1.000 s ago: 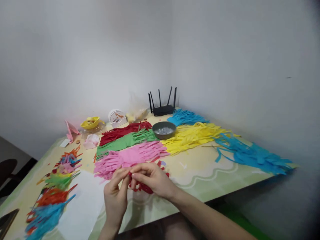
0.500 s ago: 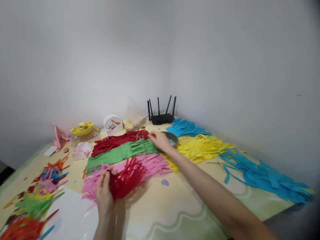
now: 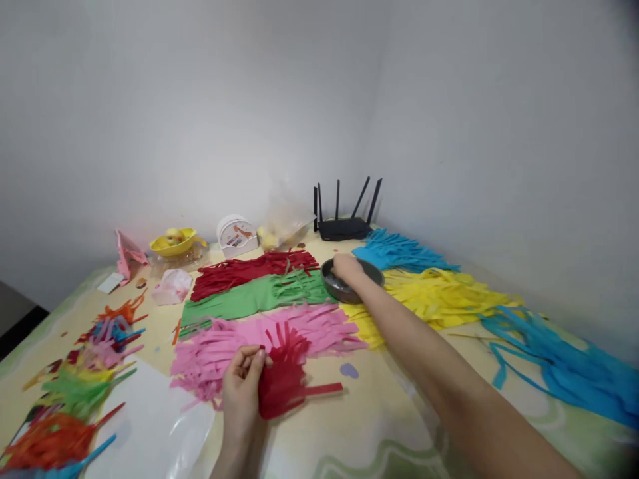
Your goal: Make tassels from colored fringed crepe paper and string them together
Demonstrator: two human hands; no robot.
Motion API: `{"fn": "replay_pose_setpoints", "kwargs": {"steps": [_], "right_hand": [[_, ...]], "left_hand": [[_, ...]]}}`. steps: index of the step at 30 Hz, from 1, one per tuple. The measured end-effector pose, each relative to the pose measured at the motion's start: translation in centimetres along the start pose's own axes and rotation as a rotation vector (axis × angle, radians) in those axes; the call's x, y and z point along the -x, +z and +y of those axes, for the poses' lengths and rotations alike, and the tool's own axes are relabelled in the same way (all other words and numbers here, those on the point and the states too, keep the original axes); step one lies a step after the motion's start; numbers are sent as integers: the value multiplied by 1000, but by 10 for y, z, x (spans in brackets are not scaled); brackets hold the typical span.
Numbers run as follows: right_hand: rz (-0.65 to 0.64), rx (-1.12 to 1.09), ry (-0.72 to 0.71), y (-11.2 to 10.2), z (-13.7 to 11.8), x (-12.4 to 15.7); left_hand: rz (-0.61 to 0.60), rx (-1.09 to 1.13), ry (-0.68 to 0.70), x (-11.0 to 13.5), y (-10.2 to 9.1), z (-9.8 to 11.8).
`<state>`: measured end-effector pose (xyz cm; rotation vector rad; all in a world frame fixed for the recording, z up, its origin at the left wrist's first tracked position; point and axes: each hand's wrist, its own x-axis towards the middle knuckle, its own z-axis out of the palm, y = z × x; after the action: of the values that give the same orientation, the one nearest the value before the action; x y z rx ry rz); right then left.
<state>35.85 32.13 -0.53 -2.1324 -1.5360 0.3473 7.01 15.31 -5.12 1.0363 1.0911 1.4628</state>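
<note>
My left hand (image 3: 244, 379) is closed in a pinch on one end of a red fringed paper piece (image 3: 283, 376), whose cut strips fan out to the right, one long strip hanging free. My right hand (image 3: 348, 269) reaches down into a dark grey bowl (image 3: 341, 293); its fingertips are hidden inside, so what they touch cannot be made out. Fringed paper lies around the bowl: a pink piece (image 3: 304, 322), a green piece (image 3: 244, 299), a dark red piece (image 3: 249, 266) and a yellow piece (image 3: 434, 293).
A black router (image 3: 344, 228) with raised antennas stands at the back by the wall. Blue fringed pieces (image 3: 559, 359) lie at the right. Small multicoloured tassels (image 3: 74, 396) line the left, beside a white sheet (image 3: 150, 419). A yellow dish (image 3: 174, 245) stands at the back left.
My right hand has moved from above the green paper, by the bowl's left edge, into the bowl. The red paper in my left hand has turned, and one strip now sticks out rightward.
</note>
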Motion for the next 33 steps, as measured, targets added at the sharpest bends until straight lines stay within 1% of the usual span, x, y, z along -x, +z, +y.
{"fn": "replay_pose_setpoints", "kwargs": {"steps": [2, 4, 5, 7, 8, 9, 11, 13, 15, 21, 23, 27, 30, 33], "right_hand": [[34, -96, -89, -8, -5, 18], [31, -206, -200, -7, -15, 48], [3, -279, -262, -3, -21, 67], [-100, -468, -383, 10, -34, 110], [-211, -698, -449, 18, -40, 132], [-315, -884, -479, 26, -45, 152], [-485, -1181, -439, 41, -54, 182], [-560, -1320, -340, 52, -60, 199], [-573, -1379, -275, 60, -63, 206], [-544, -1397, -246, 72, -59, 208], [-518, -1380, -259, 74, -57, 210], [-406, -1315, -350, 78, -54, 212], [-384, -1282, -372, 80, -54, 213], [-371, -1279, -357, 83, -54, 213]], "left_hand": [[8, 25, -4, 3, 3, 2], [12, 48, 5, 6, 5, 4], [9, 53, 13, 8, 6, 5], [-16, 44, 31, 9, 6, 5], [-28, 31, 44, 10, 6, 5], [-37, 13, 60, 11, 6, 5], [-37, -32, 111, 12, 5, 6], [-41, -79, 167, 14, 5, 7], [-54, -113, 207, 15, 5, 8], [-69, -200, 243, 19, 8, 10], [-60, -268, 269, 20, 8, 10], [-54, -468, 359, 21, 6, 7], [-49, -581, 426, 22, 4, 5], [-49, -705, 543, 22, 3, 5]]}}
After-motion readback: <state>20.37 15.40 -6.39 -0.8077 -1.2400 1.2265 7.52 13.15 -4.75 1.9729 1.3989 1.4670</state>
